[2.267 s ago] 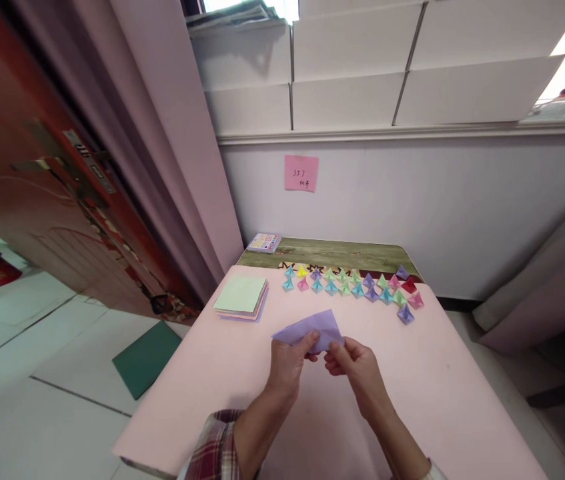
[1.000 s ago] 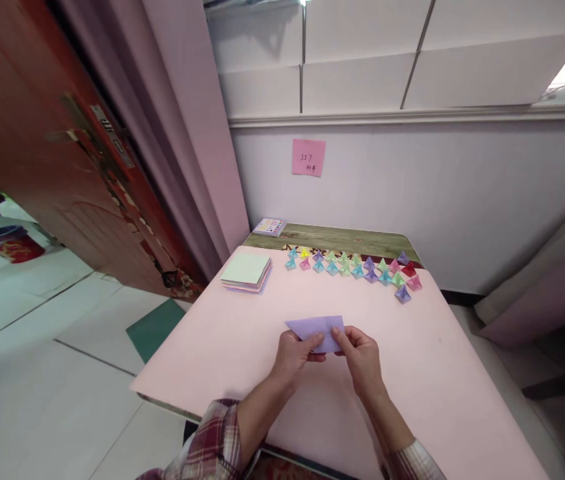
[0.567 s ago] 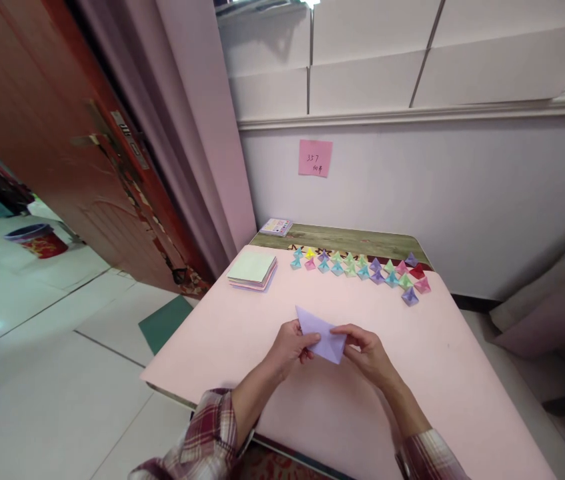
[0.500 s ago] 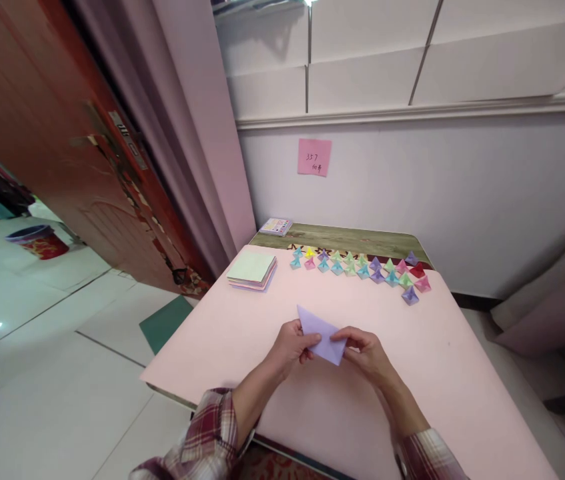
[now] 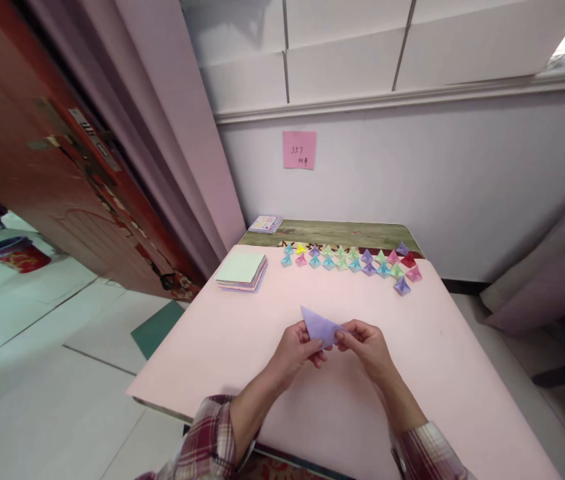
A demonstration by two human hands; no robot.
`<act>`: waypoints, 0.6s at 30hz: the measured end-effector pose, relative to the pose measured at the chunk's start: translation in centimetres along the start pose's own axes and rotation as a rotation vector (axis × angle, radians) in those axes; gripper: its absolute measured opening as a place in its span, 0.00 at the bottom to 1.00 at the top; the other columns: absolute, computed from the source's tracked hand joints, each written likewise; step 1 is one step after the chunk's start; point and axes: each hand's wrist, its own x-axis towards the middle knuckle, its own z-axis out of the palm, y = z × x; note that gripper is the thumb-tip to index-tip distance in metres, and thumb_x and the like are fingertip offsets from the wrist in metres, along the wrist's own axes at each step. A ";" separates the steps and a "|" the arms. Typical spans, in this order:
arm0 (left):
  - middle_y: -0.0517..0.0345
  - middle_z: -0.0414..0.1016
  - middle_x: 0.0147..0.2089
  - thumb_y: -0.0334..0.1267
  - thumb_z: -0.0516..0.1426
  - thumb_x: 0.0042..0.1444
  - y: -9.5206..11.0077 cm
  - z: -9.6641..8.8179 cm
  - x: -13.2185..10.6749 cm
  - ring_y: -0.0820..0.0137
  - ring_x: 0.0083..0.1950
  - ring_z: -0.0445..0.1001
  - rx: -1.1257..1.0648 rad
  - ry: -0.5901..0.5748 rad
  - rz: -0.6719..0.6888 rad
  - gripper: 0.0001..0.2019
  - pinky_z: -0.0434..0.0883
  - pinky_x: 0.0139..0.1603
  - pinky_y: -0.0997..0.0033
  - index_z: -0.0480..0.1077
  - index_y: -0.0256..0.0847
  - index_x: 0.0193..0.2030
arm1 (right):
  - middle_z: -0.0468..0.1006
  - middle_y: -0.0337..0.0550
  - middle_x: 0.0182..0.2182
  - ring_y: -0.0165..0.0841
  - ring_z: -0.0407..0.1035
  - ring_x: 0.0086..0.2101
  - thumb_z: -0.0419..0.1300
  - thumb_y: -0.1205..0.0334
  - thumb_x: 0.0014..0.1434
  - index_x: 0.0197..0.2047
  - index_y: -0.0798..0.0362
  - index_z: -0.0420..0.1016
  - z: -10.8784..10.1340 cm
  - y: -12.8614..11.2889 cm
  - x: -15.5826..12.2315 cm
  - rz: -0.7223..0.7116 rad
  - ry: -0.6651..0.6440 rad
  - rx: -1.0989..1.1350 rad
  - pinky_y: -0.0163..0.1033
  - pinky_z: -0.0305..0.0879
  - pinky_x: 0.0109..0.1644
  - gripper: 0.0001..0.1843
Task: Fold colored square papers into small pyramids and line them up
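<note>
Purple paper (image 5: 319, 327) between left hand (image 5: 297, 350) and right hand (image 5: 365, 343), pinched by both.

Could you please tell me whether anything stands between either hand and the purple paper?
Nothing visible does: the left hand and right hand both grip the purple paper directly. The paper stack and small folded shapes sit farther back on the table, apart from both hands.
</note>
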 end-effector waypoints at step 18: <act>0.47 0.80 0.34 0.39 0.67 0.44 -1.1 0.6 -0.1 0.71 0.26 0.76 -0.005 0.074 -0.015 0.18 0.74 0.28 0.72 0.74 0.31 0.41 | 0.74 0.38 0.19 0.28 0.65 0.22 0.68 0.51 0.48 0.25 0.55 0.73 0.1 0.1 -0.1 -0.006 0.041 -0.042 0.34 0.61 0.26 0.16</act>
